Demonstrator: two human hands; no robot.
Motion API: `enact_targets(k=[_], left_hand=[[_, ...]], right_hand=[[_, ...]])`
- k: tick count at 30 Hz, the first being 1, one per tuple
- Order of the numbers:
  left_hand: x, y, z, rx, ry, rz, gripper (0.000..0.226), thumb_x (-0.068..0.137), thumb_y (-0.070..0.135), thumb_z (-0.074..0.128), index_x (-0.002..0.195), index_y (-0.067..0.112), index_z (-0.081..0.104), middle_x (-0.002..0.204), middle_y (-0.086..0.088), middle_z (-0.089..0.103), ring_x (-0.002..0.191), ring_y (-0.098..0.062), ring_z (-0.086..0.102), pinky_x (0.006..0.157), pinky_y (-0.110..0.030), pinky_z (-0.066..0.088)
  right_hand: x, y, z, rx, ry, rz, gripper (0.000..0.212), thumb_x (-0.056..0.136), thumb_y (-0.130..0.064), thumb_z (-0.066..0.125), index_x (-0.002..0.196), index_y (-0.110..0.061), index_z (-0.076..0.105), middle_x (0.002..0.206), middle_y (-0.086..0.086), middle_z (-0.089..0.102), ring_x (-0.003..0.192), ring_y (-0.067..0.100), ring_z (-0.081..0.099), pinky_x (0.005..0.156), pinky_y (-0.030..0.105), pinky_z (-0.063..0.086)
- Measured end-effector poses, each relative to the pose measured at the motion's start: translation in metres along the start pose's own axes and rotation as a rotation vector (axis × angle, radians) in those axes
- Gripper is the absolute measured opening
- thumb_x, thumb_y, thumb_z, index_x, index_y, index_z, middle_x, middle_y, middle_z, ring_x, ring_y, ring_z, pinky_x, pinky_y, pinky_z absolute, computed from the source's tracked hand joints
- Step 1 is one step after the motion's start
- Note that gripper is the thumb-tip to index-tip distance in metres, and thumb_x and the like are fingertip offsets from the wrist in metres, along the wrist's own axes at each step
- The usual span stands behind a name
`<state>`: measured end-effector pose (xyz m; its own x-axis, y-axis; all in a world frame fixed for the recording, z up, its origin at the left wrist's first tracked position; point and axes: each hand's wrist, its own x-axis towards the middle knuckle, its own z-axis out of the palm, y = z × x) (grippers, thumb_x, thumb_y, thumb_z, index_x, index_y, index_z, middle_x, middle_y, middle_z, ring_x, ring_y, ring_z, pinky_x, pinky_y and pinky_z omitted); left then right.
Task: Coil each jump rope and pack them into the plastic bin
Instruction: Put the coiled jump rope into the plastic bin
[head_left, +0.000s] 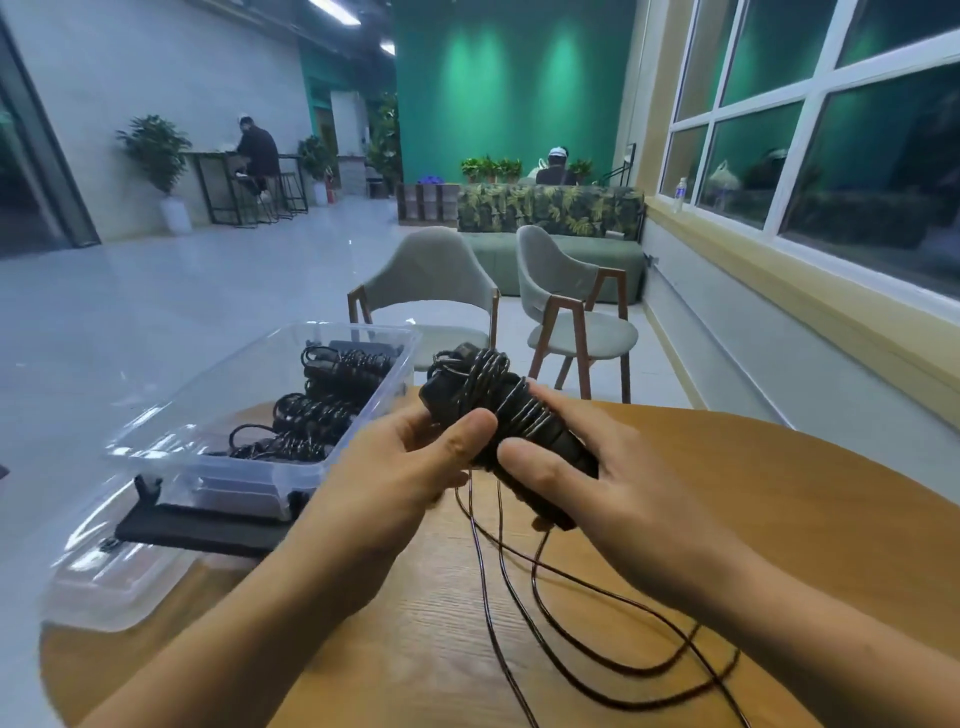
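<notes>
The left hand (410, 467) and right hand (597, 488) curl round a half-coiled black jump rope (498, 405) above the round wooden table (779, 519), its long axis running far-left to near-right, with the clear plastic bin (234, 486) just left, nearer the left hand.

One view only, head-worn and wide-angle, looking forward and down. The left hand (395, 467) and right hand (597, 483) are close under the lens, the surface (779, 519) beneath them, a green wall (509, 88) far beyond.
</notes>
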<state>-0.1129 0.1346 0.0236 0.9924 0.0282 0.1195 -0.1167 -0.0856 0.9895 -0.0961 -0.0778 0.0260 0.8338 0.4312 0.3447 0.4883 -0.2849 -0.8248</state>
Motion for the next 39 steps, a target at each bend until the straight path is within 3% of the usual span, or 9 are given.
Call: enact_targets(k=[4, 8, 13, 16, 20, 26, 30, 36, 39], left_hand=[[0.012, 0.019, -0.034, -0.019, 0.083, 0.011, 0.038, 0.081, 0.049, 0.073, 0.103, 0.02, 0.079, 0.1, 0.0, 0.081, 0.092, -0.01, 0.077, 0.094, -0.037, 0.053], [0.043, 0.03, -0.08, 0.004, 0.127, 0.008, 0.055, 0.076, 0.053, 0.075, 0.109, 0.009, 0.076, 0.1, -0.009, 0.081, 0.094, -0.017, 0.078, 0.087, -0.029, 0.057], [0.087, 0.027, -0.133, -0.018, 0.12, -0.052, 0.055, 0.081, 0.046, 0.073, 0.12, 0.008, 0.067, 0.105, -0.012, 0.08, 0.095, -0.026, 0.079, 0.078, -0.026, 0.056], [0.11, 0.018, -0.166, 0.071, 0.062, -0.109, 0.057, 0.084, 0.048, 0.074, 0.126, 0.011, 0.062, 0.112, -0.014, 0.078, 0.103, -0.031, 0.077, 0.084, -0.03, 0.054], [0.13, 0.004, -0.199, 0.139, 0.019, -0.192, 0.063, 0.084, 0.048, 0.076, 0.129, 0.009, 0.057, 0.113, -0.017, 0.077, 0.104, -0.032, 0.077, 0.085, -0.032, 0.061], [0.146, -0.009, -0.217, 0.367, 0.033, -0.205, 0.061, 0.078, 0.057, 0.075, 0.112, 0.007, 0.072, 0.1, -0.01, 0.079, 0.093, -0.019, 0.078, 0.085, -0.028, 0.061], [0.156, -0.018, -0.224, 0.529, 0.069, -0.205, 0.059, 0.081, 0.065, 0.073, 0.099, 0.01, 0.078, 0.09, -0.004, 0.081, 0.09, -0.017, 0.078, 0.091, -0.031, 0.061], [0.165, -0.025, -0.235, 0.66, 0.028, -0.263, 0.07, 0.071, 0.077, 0.071, 0.09, 0.01, 0.08, 0.078, 0.0, 0.079, 0.086, -0.019, 0.075, 0.089, -0.032, 0.061], [0.17, -0.032, -0.235, 0.774, 0.014, -0.283, 0.097, 0.048, 0.096, 0.066, 0.091, 0.01, 0.079, 0.085, -0.006, 0.08, 0.092, -0.026, 0.076, 0.095, -0.045, 0.061]], right_hand=[[0.048, -0.022, 0.024, 0.078, 0.019, -0.045, 0.008, 0.102, -0.053, 0.063, 0.106, -0.059, 0.063, 0.105, -0.015, 0.071, 0.1, 0.014, 0.073, 0.074, 0.047, 0.067], [0.102, -0.035, 0.047, 0.051, -0.022, -0.06, 0.011, 0.107, -0.042, 0.062, 0.114, -0.042, 0.07, 0.099, -0.009, 0.075, 0.095, 0.016, 0.075, 0.079, 0.045, 0.067], [0.175, -0.035, 0.078, 0.042, -0.103, 0.054, 0.03, 0.108, -0.036, 0.063, 0.121, -0.01, 0.071, 0.098, 0.012, 0.074, 0.081, 0.028, 0.077, 0.062, 0.039, 0.067], [0.208, -0.026, 0.095, 0.008, -0.168, 0.114, 0.031, 0.107, -0.036, 0.064, 0.117, -0.007, 0.071, 0.094, 0.014, 0.074, 0.072, 0.025, 0.075, 0.06, 0.038, 0.066], [0.246, -0.008, 0.115, -0.115, -0.242, 0.159, 0.04, 0.102, -0.048, 0.069, 0.114, -0.01, 0.075, 0.101, 0.02, 0.077, 0.086, 0.035, 0.079, 0.077, 0.052, 0.067], [0.281, 0.006, 0.127, -0.216, -0.414, 0.22, 0.046, 0.1, -0.054, 0.07, 0.113, -0.01, 0.078, 0.109, 0.013, 0.08, 0.106, 0.03, 0.076, 0.102, 0.047, 0.059], [0.299, 0.011, 0.13, -0.177, -0.567, 0.307, 0.053, 0.104, -0.046, 0.067, 0.124, 0.003, 0.07, 0.106, 0.018, 0.076, 0.096, 0.029, 0.072, 0.106, 0.051, 0.055], [0.319, 0.009, 0.139, -0.157, -0.715, 0.451, 0.035, 0.108, -0.032, 0.064, 0.121, 0.0, 0.066, 0.096, 0.011, 0.076, 0.086, 0.022, 0.073, 0.078, 0.033, 0.061], [0.323, 0.01, 0.144, -0.181, -0.775, 0.519, 0.026, 0.109, -0.023, 0.062, 0.119, 0.0, 0.067, 0.098, 0.012, 0.078, 0.087, 0.024, 0.076, 0.079, 0.036, 0.064]])
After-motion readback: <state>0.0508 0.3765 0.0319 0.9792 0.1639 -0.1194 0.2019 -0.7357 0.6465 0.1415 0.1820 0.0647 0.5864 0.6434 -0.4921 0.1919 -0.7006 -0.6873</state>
